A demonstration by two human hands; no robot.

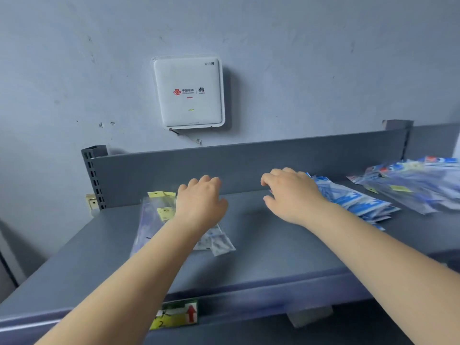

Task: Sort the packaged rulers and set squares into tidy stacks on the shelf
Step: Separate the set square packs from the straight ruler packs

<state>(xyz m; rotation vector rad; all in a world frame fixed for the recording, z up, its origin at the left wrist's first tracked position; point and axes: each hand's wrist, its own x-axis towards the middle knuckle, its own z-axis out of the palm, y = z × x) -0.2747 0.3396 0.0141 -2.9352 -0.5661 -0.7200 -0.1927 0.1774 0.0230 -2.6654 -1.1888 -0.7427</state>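
A small stack of clear packets with yellow header tags [159, 212] lies at the left of the grey shelf [261, 247]. My left hand [200, 201] hovers over the stack's right side, fingers loosely curled, and hides part of it. My right hand [290, 192] is near the shelf's back panel, fingers loosely bent, holding nothing. Just to its right lies a fanned stack of blue-and-white packets [358, 204]. Further right sits a loose heap of blue packets [410, 185].
The shelf's grey back panel [249, 165] rises right behind both hands. A white router box [189, 93] hangs on the wall above. A price label with a red arrow [179, 313] is fixed to the shelf's front edge. A slotted upright [93, 175] stands at the left.
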